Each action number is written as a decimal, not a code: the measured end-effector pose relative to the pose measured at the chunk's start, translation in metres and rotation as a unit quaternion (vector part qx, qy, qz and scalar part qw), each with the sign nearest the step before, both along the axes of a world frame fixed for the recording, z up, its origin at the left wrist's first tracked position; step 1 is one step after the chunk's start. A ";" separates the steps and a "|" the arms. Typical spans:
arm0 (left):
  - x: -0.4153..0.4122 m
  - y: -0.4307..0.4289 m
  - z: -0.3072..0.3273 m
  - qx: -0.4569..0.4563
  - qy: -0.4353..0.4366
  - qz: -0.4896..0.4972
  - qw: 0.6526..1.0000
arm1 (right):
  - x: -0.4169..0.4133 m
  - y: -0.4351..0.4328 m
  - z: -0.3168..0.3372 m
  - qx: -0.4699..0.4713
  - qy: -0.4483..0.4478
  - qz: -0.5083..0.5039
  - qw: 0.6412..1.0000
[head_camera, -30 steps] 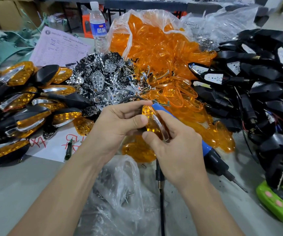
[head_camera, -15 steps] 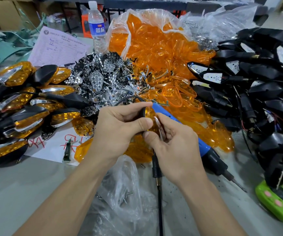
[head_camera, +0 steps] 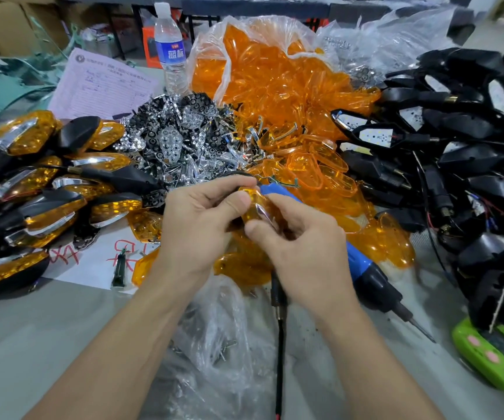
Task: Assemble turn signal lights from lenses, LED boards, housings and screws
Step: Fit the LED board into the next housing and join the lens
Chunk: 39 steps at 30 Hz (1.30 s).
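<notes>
An amber lens (head_camera: 251, 207) with chrome trim could slip or seat crooked, likely because only fingertips pinch it. The left hand (head_camera: 196, 228) and right hand (head_camera: 305, 256) both curl closed on the lens, which sits between their thumbs. A blue screwdriver (head_camera: 362, 268) lies just beyond the right fingers.
</notes>
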<state>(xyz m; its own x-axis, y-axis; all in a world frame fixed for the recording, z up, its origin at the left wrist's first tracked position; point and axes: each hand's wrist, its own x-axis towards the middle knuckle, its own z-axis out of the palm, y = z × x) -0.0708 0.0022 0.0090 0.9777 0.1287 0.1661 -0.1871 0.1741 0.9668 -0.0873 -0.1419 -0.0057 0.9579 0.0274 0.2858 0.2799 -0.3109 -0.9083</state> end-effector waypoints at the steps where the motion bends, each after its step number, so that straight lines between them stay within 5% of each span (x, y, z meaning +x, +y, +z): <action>1: 0.001 0.004 0.002 -0.024 0.003 -0.015 1.000 | 0.003 -0.005 0.003 0.064 0.042 0.033 0.997; 5: 0.000 0.009 0.003 -0.033 0.001 -0.066 0.997 | 0.004 -0.020 0.005 0.173 0.146 0.111 0.968; 16: -0.001 0.006 0.001 0.055 0.041 -0.090 0.994 | -0.002 -0.014 -0.003 0.156 0.043 0.039 0.986; 29: -0.003 0.009 0.002 0.038 0.007 -0.078 0.996 | -0.003 -0.010 0.003 0.186 0.085 0.044 0.978; 39: -0.004 0.003 0.000 0.045 0.001 -0.112 0.993 | -0.005 -0.012 0.005 0.206 -0.054 0.010 0.977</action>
